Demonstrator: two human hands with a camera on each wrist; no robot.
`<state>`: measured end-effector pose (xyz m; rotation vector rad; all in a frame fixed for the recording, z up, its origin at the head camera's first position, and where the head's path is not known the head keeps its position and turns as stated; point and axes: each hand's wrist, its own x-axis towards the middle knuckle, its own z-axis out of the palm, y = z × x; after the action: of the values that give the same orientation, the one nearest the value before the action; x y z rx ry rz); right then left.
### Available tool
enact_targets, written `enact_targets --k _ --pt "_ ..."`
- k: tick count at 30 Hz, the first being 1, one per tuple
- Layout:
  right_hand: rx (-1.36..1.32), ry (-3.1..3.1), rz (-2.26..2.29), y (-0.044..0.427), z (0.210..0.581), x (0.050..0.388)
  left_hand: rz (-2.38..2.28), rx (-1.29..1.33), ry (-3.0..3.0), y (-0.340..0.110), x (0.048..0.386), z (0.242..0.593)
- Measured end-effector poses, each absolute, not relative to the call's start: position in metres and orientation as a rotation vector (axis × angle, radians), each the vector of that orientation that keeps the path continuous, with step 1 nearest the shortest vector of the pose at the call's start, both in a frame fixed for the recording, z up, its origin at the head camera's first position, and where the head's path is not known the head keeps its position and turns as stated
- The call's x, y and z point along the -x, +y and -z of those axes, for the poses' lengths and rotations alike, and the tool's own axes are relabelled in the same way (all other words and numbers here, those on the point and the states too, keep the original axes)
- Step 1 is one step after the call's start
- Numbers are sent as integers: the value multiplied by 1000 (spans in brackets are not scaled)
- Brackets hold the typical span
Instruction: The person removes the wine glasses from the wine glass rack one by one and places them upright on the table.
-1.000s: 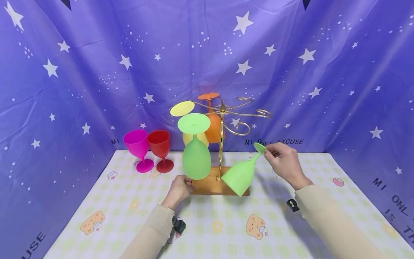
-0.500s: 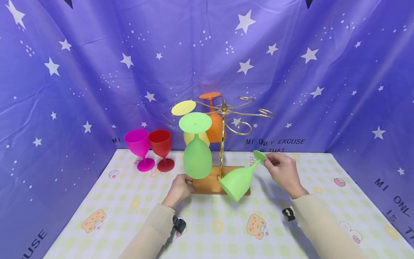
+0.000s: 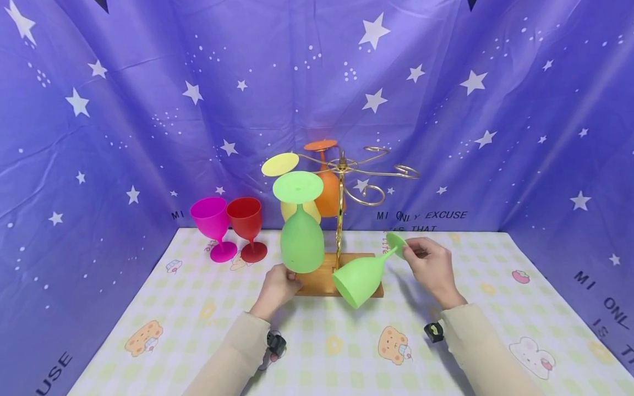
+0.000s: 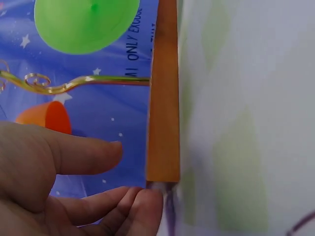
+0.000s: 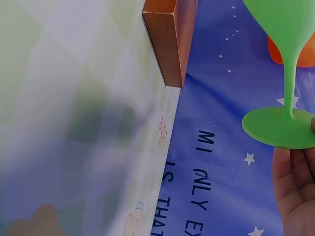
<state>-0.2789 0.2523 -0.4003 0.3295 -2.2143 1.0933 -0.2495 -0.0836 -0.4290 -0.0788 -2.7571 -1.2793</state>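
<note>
A light green plastic goblet [image 3: 359, 280] tilts bowl-down to the left over the board, in front of the rack's post. My right hand [image 3: 432, 268] pinches its round foot [image 5: 275, 129]. My left hand [image 3: 277, 290] is at the left end of the wooden base [image 4: 165, 113], fingertips touching the end while the thumb [image 4: 91, 153] stands apart from it. From the gold wire goblet rack [image 3: 339, 214] hang upside down another green goblet [image 3: 302, 245], a yellow goblet [image 3: 280, 165], mostly hidden behind it, and an orange goblet [image 3: 328, 192].
A magenta goblet [image 3: 210, 217] and a red goblet [image 3: 245, 219] stand upright on the checked tablecloth [image 3: 198, 291], left of the rack. Curled wire arms [image 3: 372, 195] without goblets reach out to the right. A blue star-printed curtain [image 3: 277, 110] surrounds the table.
My right hand has lowered, bringing the green goblet down and slightly left, its tilt now flatter. My left hand has stayed at the base.
</note>
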Motion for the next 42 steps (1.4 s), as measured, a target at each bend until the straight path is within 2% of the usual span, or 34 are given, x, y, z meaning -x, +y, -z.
enact_targets --k 10,25,31,42 --pt "-272 -2208 -1136 252 405 276 1184 246 -2607 -65 230 414" --pt "-188 -2218 -1201 252 409 273 1139 540 -2711 -34 199 387" --pt "-167 -2222 -1230 251 414 273 1138 649 -2716 -27 193 384" --pt "-145 -2186 -1278 248 416 272 1139 677 -2661 -20 187 387"
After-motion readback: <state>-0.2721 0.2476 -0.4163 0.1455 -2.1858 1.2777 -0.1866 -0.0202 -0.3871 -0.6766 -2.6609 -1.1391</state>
